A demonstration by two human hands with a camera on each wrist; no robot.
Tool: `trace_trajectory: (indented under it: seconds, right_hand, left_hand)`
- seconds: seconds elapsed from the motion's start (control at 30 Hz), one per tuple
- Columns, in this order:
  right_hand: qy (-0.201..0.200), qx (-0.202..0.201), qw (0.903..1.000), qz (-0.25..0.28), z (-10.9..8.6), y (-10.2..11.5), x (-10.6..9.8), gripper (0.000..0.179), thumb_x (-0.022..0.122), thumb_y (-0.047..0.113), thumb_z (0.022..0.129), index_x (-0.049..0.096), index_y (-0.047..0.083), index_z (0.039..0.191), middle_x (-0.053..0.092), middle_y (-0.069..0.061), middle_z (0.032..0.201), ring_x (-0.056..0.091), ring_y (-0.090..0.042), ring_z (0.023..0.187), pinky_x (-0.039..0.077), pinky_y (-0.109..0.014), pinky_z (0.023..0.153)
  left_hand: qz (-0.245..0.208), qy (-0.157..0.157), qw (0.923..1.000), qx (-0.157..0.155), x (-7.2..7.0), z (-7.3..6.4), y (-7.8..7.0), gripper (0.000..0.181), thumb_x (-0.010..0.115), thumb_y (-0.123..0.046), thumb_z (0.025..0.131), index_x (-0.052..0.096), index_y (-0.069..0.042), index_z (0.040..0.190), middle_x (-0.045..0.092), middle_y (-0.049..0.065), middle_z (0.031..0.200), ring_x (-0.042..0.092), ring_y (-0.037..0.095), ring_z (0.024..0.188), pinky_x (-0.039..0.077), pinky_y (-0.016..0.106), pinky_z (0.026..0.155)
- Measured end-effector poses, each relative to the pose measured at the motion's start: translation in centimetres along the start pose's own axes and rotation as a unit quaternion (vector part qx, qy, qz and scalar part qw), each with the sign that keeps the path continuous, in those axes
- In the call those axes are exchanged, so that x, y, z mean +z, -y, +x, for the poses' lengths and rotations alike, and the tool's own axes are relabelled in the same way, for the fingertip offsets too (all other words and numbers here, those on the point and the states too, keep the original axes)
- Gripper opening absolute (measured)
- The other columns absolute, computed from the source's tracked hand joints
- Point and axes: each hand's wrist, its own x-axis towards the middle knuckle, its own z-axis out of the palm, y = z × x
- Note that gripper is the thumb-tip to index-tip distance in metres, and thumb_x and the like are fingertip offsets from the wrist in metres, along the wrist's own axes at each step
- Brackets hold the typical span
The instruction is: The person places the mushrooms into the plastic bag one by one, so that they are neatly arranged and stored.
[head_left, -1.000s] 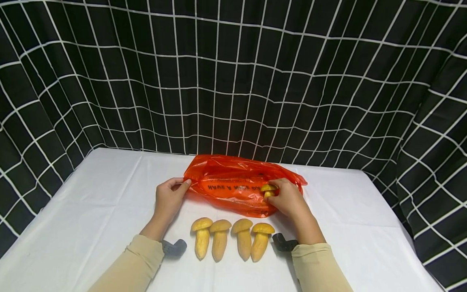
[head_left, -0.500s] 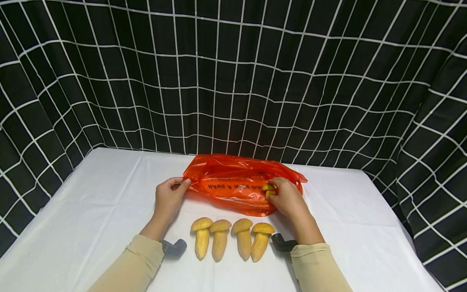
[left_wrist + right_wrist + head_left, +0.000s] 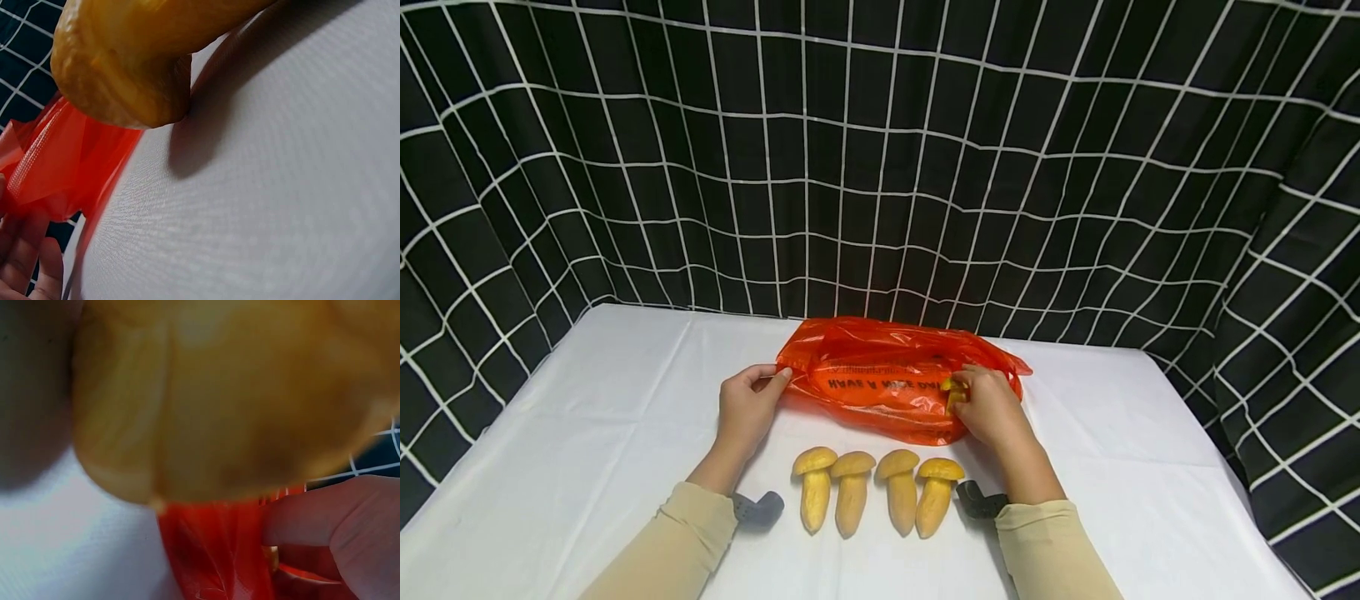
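Observation:
A red plastic bag [image 3: 880, 400] with upside-down black print lies across the back of the table, its mouth spread. At its left end my left hand [image 3: 748, 408] pinches the edge between thumb and fingers; in the left wrist view, fingers [image 3: 25, 250] meet the red film [image 3: 56, 162]. My right hand [image 3: 992, 404] is at the right side of the mouth, holding a yellow mushroom [image 3: 955, 398] that is mostly hidden by fingers and film. Nearer the front, several yellow mushrooms [image 3: 815, 492] lie in a row, caps toward the bag. One mushroom [image 3: 219, 406] fills much of the right wrist view.
A white cloth [image 3: 587, 467] covers the table. Behind and at both sides hang black curtains [image 3: 880, 167] with a white grid. Dark wrist cameras [image 3: 760, 510] sit by both cuffs, beside the ends of the mushroom row.
The mushroom in my right hand has gone deeper into the bag, and less of it shows. The left hand keeps its grip on the bag's edge; the row of mushrooms has stayed put.

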Motion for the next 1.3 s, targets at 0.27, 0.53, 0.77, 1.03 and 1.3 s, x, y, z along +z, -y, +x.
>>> trace_trajectory:
  seconds: [0.27,0.53,0.77,1.03,1.3]
  right_hand:
    - [0.011,0.007,0.9999,0.010,-0.01,-0.11,-0.18,0.040,0.070,0.002,0.079,0.067,-0.003,0.119,0.061,-0.024,0.129,0.055,-0.043,0.121,0.041,-0.055,0.107]
    - [0.028,0.025,0.9991,0.019,0.06,-0.14,-0.07,0.050,0.076,0.008,0.077,0.064,-0.002,0.125,0.061,-0.022,0.129,0.058,-0.040,0.116,0.044,-0.056,0.104]
    - [0.028,0.022,0.9992,0.018,0.07,0.02,-0.05,0.049,0.076,0.008,0.078,0.064,-0.002,0.124,0.060,-0.023,0.129,0.058,-0.041,0.116,0.044,-0.056,0.103]
    - [0.024,0.020,0.9994,0.013,-0.06,-0.06,-0.13,0.049,0.076,0.008,0.078,0.064,-0.002,0.124,0.060,-0.024,0.129,0.058,-0.041,0.115,0.044,-0.056,0.103]
    - [0.029,0.025,0.9992,0.015,-0.06,0.01,-0.20,0.050,0.076,0.008,0.079,0.062,-0.003,0.126,0.059,-0.025,0.131,0.057,-0.041,0.118,0.043,-0.056,0.104]
  left_hand:
    - [-0.001,-0.002,1.0000,0.004,0.08,-0.05,0.01,0.027,0.073,-0.022,0.089,0.073,0.002,0.100,0.072,0.018,0.100,0.066,0.024,0.090,0.049,0.007,0.071]
    - [0.000,-0.001,1.0000,0.000,0.01,0.03,0.40,0.027,0.073,-0.024,0.089,0.073,0.001,0.101,0.073,0.017,0.101,0.066,0.023,0.092,0.049,0.008,0.074]
    - [-0.004,0.001,1.0000,0.004,-0.04,0.10,0.40,0.026,0.073,-0.024,0.089,0.074,0.000,0.100,0.073,0.016,0.099,0.066,0.022,0.090,0.049,0.009,0.073]
    - [-0.002,-0.001,1.0000,0.006,0.11,0.02,0.27,0.025,0.073,-0.024,0.089,0.074,-0.001,0.100,0.073,0.015,0.097,0.065,0.021,0.087,0.050,0.010,0.072]
    - [0.008,0.002,1.0000,0.000,0.07,0.00,0.20,0.028,0.072,-0.027,0.090,0.074,-0.001,0.101,0.073,0.014,0.100,0.066,0.022,0.091,0.052,0.013,0.076]
